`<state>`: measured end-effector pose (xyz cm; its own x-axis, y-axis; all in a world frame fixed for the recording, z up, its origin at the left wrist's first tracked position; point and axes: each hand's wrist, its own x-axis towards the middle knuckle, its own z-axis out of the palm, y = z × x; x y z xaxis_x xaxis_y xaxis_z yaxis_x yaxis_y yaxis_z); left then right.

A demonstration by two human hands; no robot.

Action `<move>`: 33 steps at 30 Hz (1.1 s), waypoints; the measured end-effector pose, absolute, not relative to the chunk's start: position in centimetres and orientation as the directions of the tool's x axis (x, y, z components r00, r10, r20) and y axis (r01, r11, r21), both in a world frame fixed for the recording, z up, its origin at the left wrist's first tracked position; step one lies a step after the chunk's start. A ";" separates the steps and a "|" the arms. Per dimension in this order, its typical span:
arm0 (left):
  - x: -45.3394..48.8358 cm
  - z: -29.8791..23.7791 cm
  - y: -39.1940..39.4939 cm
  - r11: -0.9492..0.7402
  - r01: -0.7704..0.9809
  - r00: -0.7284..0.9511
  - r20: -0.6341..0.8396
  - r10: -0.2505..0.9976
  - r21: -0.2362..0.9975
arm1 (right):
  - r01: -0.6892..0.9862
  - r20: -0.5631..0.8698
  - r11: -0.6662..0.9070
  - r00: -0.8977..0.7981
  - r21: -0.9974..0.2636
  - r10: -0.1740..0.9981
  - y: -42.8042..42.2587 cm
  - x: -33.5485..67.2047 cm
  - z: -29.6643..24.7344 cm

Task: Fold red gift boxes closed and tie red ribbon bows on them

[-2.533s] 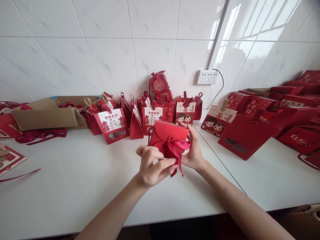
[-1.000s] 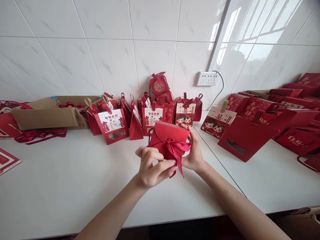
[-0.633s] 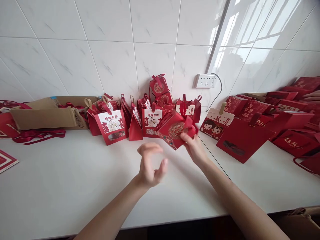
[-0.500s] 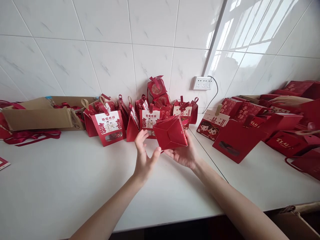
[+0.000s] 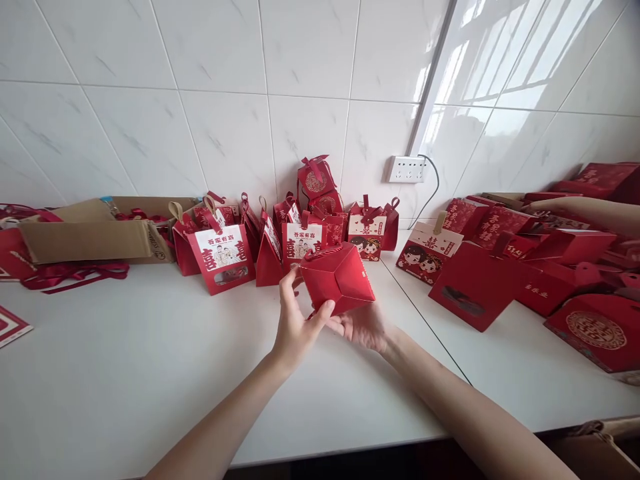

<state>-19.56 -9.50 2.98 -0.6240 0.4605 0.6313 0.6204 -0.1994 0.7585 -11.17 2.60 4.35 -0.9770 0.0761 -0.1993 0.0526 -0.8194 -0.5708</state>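
A red gift box (image 5: 336, 283) with a twisted cord handle is held above the white table, its creased bottom turned toward me. My left hand (image 5: 299, 313) grips its left side, thumb on the lower edge and fingers behind. Under and behind the box, my right hand (image 5: 361, 325) supports it with the palm up; part of its fingers is hidden. Beyond the box stands a row of red and white gift boxes, among them one with a printed couple and a small window (image 5: 225, 257).
A cardboard box (image 5: 90, 241) holds red ribbon at the left, with more ribbon (image 5: 75, 275) before it. Many red boxes (image 5: 595, 330) crowd the right side, where another person's arm (image 5: 585, 205) reaches in. A power socket (image 5: 407, 169) is on the tiled wall.
My left hand has closed onto the box's left side, and the box has tilted slightly. At the right, the other person's arm has shifted and a box with a round gold emblem now shows.
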 end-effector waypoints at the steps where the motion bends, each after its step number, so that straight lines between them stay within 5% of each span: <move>1: -19.6 3.0 -9.5 -0.198 0.626 -0.623 0.637 0.454 0.754 | 0.053 -0.207 -0.821 -0.975 -0.569 0.080 2.6 -11.1 4.3; 26: -19.6 3.8 -10.0 -0.224 0.579 -0.669 0.614 0.420 0.784 | 0.077 -0.183 -0.803 -0.982 -0.591 0.040 2.9 -10.9 4.2; 31: -19.5 3.4 -9.8 -0.227 0.578 -0.660 0.613 0.435 0.784 | 0.060 -0.183 -0.717 -0.979 -0.694 0.094 2.8 -11.1 4.1; 33: -19.8 3.2 -9.7 -0.215 0.609 -0.665 0.640 0.386 0.763 | -0.050 -0.099 -0.596 -0.972 -0.802 0.214 2.7 -11.1 3.9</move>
<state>-19.81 -9.66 3.17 -0.6648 0.3858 0.6397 0.6093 -0.2153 0.7631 -11.14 2.65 3.85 -0.9717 0.2145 -0.0993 -0.0496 -0.5957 -0.8017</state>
